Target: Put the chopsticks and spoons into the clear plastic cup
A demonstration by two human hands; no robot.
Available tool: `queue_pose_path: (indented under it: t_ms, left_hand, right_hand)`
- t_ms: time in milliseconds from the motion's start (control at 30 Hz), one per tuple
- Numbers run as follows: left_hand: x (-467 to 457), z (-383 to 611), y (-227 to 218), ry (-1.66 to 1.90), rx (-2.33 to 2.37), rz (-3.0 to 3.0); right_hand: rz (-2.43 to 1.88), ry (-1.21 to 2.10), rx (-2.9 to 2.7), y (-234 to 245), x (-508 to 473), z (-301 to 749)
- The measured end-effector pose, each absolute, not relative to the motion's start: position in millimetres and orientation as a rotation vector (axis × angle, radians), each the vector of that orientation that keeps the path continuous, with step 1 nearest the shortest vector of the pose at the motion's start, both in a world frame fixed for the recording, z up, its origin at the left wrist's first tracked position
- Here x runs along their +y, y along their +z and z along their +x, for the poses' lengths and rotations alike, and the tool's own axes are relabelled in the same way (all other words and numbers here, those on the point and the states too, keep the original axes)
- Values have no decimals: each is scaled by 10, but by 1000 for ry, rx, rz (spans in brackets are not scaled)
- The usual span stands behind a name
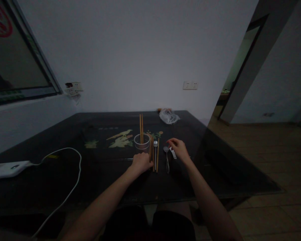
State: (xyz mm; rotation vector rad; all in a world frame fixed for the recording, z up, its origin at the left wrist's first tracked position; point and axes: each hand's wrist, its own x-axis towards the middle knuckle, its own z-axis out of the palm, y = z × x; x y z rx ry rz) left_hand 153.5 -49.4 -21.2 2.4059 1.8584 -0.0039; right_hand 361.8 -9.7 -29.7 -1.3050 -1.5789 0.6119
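A metal cup (141, 146) stands upright on the dark table with a pair of chopsticks (141, 129) in it. My left hand (141, 162) is curled just in front of the cup, its thumb against the leftmost of several loose chopsticks (157, 157); what its fingers hold is hidden. Among these chopsticks lies a spoon (155, 144) with a round, shiny bowl. Farther right rests a second spoon (168, 164), handle towards me. Above it, my right hand (178, 149) has its fingertips drawn together, next to a small white piece (173, 153); whether it grips anything is unclear.
A crumpled clear plastic bag (168, 116) lies at the table's far edge. On the left is a white power strip or charger (10, 169) with a white cable (79, 167) looping over the table (110, 180). The wall (130, 67) rises behind the table.
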Motion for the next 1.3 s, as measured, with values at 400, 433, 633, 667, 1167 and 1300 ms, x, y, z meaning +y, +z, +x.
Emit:
queue_pose_path:
  t_ms: [400, 433, 633, 667, 1167, 1300]
  left_hand:
    - [-538, 1498, -132, 99, 1870, 2340]
    - [-545, 1499, -127, 107, 1872, 2344]
    - [-604, 1498, -62, 286, 1789, 2419]
    - [-618, 1501, -50, 328, 1758, 2436]
    - [-609, 1458, -43, 666, 1378, 2532]
    - [-532, 1315, 105, 1143, 1208, 2240]
  right_hand:
    - [-1291, 556, -1619, -252, -146, 3586]
    - [-1283, 554, -1625, -239, -160, 3576]
    - [-1245, 587, -1628, -183, -263, 3426]
    - [-1241, 616, -1620, -185, -275, 3388]
    - [-973, 1082, -1341, -150, -371, 3117]
    - [-931, 1039, -1445, -78, -404, 3038]
